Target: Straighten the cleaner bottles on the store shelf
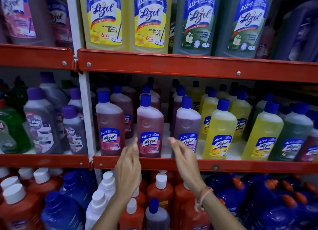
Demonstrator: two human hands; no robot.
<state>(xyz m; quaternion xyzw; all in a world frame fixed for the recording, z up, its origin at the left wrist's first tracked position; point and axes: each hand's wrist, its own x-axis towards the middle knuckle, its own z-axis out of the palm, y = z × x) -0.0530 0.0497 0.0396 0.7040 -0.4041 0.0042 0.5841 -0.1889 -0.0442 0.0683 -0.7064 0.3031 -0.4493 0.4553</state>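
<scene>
On the middle shelf (240, 164) stands a front row of Lizol cleaner bottles with blue caps. A pink bottle (150, 126) stands upright in the centre, label facing me. Another pink bottle (110, 124) is to its left and a purple one (187, 128) to its right. My left hand (128, 166) is raised just left of the centre bottle's base, fingers loosely apart, holding nothing. My right hand (183, 155) is just right of it, in front of the purple bottle's label, also holding nothing. Both hands flank the centre bottle; whether they touch it I cannot tell.
Yellow bottles (221, 131) and green ones (296, 135) continue the row rightward. Large yellow Lizol bottles (105, 18) and green ones fill the shelf above. Below are red, white and blue bottles (160, 188). A white upright post (86, 112) separates the Maxkleen bottles (41, 123) at the left.
</scene>
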